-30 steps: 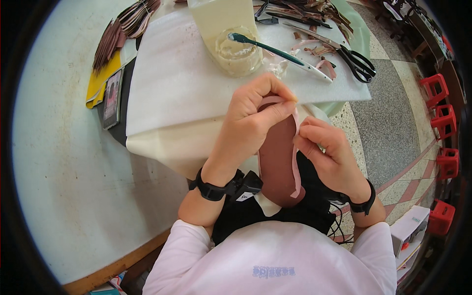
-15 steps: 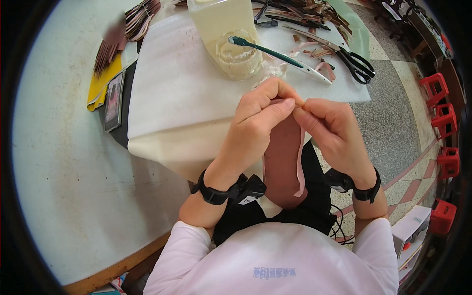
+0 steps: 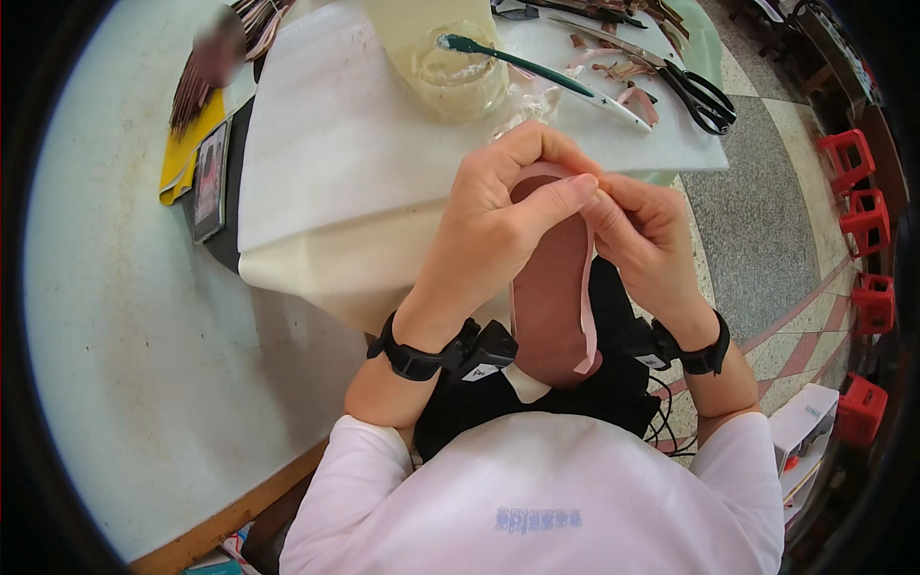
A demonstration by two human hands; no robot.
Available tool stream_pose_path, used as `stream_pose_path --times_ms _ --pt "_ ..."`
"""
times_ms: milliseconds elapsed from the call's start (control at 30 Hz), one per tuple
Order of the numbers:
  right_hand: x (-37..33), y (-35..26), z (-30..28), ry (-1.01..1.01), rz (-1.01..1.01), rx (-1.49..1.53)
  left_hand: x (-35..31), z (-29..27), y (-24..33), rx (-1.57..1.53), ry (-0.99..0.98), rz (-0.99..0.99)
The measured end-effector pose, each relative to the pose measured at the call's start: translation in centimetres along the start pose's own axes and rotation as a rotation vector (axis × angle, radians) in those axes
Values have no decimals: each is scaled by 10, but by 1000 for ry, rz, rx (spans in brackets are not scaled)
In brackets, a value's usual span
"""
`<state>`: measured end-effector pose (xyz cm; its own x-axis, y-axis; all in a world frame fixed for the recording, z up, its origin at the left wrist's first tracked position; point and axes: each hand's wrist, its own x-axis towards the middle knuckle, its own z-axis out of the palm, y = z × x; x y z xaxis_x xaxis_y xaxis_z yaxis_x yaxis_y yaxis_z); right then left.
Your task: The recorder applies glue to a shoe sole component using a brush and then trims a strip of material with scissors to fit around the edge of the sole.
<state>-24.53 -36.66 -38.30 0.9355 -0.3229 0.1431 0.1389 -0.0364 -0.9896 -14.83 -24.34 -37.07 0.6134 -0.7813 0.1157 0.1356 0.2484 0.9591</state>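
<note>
Pink-brown leather is what you have at the centre of the frame: one flat, sole-shaped piece [image 3: 548, 297], its rounded top up between your fingers and its lower end down over your lap. One thin pale pink strip [image 3: 586, 307] runs along its right edge and hangs loose at the bottom. Your left hand [image 3: 498, 225] curls over the top of the piece, thumb and fingers closed on it. Your right hand [image 3: 647, 240] meets it from the right, fingertips pinched against the strip at the upper edge. Both wrists wear one black band each.

Beyond your hands, in the upper middle, one white sheet [image 3: 335, 153] covers the round pale table [image 3: 125, 364]. On it stand one clear plastic tub [image 3: 460, 72] with whitish paste and one green-handled brush [image 3: 546, 72] resting across it. One pair of black scissors [image 3: 700, 96] lies at the upper right among several pink offcuts. At the upper left lie one yellow pad [image 3: 182, 163], one dark phone [image 3: 209, 177] and a bundle of brown strips [image 3: 206, 81]. Four red stools [image 3: 862, 220] line the right edge.
</note>
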Motion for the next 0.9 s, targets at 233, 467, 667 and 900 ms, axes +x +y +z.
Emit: stream_pose_path --times_ms 233,467,667,900 --pt "-9 -4 3 -1 -7 -181 0 -2 -4 42 43 17" --pt "-20 5 1 -87 -92 -348 1 -5 -6 91 76 72" --pt "-28 10 5 -148 56 -211 0 -11 -7 56 79 70" --pt "-26 21 2 -284 73 -177 -4 -19 2 61 84 43"
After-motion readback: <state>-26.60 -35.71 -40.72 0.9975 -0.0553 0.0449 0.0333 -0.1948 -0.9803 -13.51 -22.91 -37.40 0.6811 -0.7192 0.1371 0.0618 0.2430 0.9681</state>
